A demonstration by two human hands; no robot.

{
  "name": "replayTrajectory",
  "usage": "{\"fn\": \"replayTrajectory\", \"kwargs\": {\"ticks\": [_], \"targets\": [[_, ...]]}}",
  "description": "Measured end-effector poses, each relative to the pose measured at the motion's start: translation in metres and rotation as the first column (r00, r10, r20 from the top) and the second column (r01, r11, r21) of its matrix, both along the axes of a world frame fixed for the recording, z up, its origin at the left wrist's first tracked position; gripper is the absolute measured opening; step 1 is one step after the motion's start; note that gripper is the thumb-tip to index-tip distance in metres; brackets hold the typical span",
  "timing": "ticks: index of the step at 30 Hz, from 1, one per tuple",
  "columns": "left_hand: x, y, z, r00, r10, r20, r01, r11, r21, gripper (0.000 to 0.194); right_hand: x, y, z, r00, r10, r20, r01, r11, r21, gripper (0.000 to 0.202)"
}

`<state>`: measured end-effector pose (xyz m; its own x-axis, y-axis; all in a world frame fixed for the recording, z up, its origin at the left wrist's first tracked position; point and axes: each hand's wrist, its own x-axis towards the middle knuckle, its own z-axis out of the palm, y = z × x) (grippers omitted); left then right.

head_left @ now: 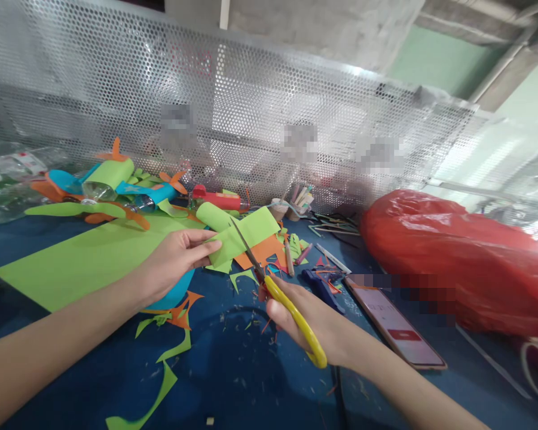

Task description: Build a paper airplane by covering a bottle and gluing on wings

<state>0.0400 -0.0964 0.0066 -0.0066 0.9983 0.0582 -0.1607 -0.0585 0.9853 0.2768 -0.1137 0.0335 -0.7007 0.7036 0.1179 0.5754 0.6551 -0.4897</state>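
Note:
Near the middle of the view, my left hand [177, 263] pinches the left end of a folded green paper strip [260, 227] between thumb and fingers. My right hand [302, 313] grips scissors with yellow handles [298, 319], their blades pointing up and left across the strip. The blades look slightly parted, though how far is hard to tell. Beneath my left hand and forearm lies a large green sheet [85, 263], with a blue piece [177, 291] partly hidden under the hand. Orange paper [262, 251] rests just behind the blades.
Bottle planes [112, 179] with paper propellers stand at the back left beside clear bottles [13, 197]. Green scraps [155, 400] litter the blue table [233, 370]. A stapler [323, 289], a phone [394, 325] and a red plastic bag [452, 257] lie to the right. Perforated metal rises behind.

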Motion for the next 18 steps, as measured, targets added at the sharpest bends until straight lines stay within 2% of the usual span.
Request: {"fn": "replayTrajectory", "kwargs": {"ticks": [3, 18], "targets": [[-0.0001, -0.0002, 0.0006, 1.000, -0.003, 0.011, 0.003, 1.000, 0.004, 0.011, 0.0009, 0.0008, 0.0009, 1.000, 0.009, 0.028, -0.007, 0.999, -0.048, 0.059], [-0.0014, 0.0008, -0.0008, 1.000, 0.009, -0.028, -0.009, 1.000, -0.008, 0.016, 0.0034, 0.0074, -0.0020, 1.000, 0.028, 0.008, -0.027, 0.995, -0.100, 0.061]]}}
